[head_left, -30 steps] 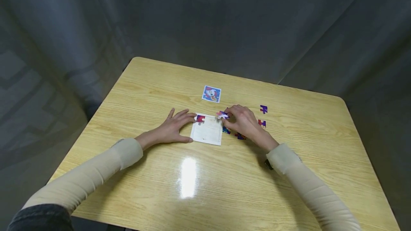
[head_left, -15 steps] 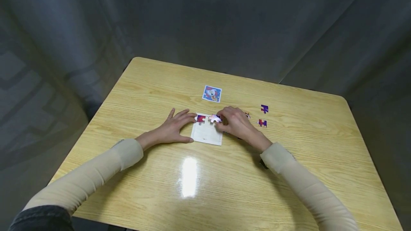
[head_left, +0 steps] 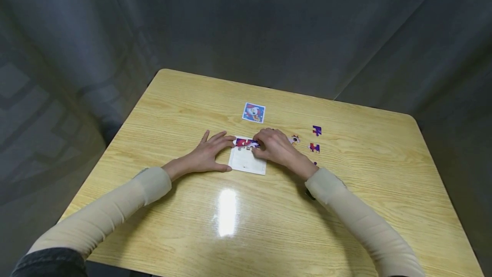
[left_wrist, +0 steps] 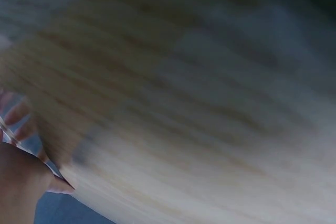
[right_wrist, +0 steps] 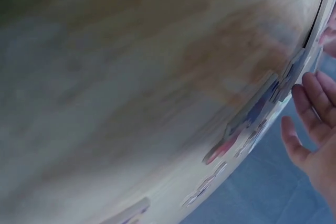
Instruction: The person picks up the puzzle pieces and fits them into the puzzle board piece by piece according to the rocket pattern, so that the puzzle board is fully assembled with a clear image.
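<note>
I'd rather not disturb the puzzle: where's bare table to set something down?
Between the sleeves, this side of the white board; also from loose puzzle pieces to the table's right edge. It's crowded around the board, between left hand and right hand.

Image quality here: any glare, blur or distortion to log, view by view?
Head: a bright glare patch on the table, nearer the wearer than the white tray; left hand and right hand look fairly sharp. Left wrist: dim and soft, wood grain smeared, left hand cut off by the frame. Right wrist: table blurred, its edge bowed, probably lens distortion; puzzle pieces hazy.
</note>
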Available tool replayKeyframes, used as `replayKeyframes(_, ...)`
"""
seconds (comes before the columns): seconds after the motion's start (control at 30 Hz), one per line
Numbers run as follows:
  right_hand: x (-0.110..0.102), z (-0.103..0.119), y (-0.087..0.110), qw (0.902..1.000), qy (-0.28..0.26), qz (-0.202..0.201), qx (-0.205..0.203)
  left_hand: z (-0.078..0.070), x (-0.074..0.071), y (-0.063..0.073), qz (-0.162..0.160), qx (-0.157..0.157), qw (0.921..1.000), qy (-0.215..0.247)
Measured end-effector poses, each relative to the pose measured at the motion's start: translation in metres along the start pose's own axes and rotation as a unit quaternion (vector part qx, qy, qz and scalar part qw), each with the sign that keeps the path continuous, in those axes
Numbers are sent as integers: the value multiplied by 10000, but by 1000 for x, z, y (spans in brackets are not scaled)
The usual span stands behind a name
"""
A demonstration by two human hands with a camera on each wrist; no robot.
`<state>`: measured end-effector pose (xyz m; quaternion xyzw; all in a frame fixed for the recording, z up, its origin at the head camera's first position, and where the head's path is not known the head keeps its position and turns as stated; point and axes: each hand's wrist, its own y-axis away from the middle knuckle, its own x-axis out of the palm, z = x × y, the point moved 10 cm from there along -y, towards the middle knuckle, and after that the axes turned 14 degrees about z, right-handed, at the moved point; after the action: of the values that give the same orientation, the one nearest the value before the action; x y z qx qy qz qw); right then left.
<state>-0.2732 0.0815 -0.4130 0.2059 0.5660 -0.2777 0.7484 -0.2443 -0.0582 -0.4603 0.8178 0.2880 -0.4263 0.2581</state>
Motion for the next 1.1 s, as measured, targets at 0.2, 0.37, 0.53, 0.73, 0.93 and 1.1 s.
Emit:
replayKeyframes(0.2,3,-1,-4,9998,93,130,72,-1,0,0,-9,26,10000,-24)
replayKeyframes(0.37,5,1,-7,9996,127,257,64,-1,-1,0,0,29,10000,-36)
replayKeyframes(0.53,8,2,-9,9992,194,336,42,-2,-1,1,1,79,10000,6)
replayKeyframes(0.73,9,4,-10,9989,295,377,18,-1,-1,1,24,70,10000,32)
replayKeyframes(0.93,12,5,-11,9984,324,469,-27,1,0,2,39,56,10000,14)
replayKeyframes(1.1,13,8,-11,9974,499,470,-211,3,1,2,17,43,10000,12)
